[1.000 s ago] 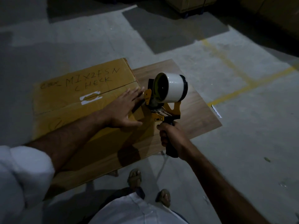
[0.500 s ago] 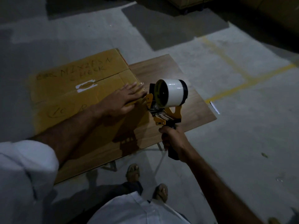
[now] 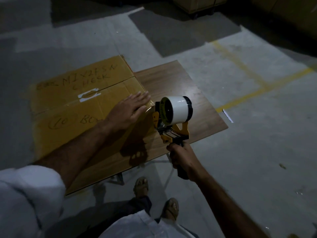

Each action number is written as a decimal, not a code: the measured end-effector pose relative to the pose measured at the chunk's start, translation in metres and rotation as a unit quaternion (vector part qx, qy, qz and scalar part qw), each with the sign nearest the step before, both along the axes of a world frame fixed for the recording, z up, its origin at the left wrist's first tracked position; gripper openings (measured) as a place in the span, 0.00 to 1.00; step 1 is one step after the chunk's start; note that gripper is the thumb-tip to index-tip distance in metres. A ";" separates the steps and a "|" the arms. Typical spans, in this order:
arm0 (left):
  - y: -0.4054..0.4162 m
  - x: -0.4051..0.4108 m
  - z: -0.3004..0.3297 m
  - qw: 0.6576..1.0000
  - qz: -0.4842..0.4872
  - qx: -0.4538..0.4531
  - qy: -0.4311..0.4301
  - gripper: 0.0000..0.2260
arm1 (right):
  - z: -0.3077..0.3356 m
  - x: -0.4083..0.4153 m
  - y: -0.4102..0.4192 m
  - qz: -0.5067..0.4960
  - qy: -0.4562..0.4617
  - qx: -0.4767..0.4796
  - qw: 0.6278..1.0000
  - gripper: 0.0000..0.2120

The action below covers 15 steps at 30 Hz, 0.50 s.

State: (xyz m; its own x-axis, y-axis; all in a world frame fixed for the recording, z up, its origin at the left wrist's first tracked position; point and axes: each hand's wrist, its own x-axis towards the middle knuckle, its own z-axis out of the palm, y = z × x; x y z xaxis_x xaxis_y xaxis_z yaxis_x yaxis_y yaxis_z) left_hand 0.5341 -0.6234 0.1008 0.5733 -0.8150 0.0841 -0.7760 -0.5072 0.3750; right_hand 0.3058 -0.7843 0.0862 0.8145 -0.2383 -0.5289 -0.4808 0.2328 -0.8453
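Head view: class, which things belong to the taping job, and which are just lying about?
In use: box, tape gun, left hand pressing the box, right hand gripping the gun, table.
Lying about: white scrap on the floor, cartons at the back.

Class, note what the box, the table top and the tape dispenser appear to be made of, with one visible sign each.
Box: matt brown cardboard; folded flaps, marker writing. Table top: wood or wood-look laminate, slightly glossy; grain lines and a glare patch. Tape dispenser: yellow frame, painted metal or plastic, hard to tell; shiny metal-looking rollers.
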 end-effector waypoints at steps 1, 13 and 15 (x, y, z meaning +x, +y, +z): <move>0.000 0.000 -0.001 1.000 -0.005 0.009 -0.008 0.23 | -0.001 0.002 0.000 0.004 0.010 0.011 1.000 0.10; 0.003 0.011 -0.010 0.989 -0.030 0.103 -0.098 0.47 | -0.061 -0.018 -0.012 -0.112 0.107 0.067 0.986 0.12; 0.002 0.010 -0.010 0.989 -0.039 0.104 -0.098 0.48 | -0.061 -0.003 -0.028 -0.120 0.073 -0.036 0.989 0.13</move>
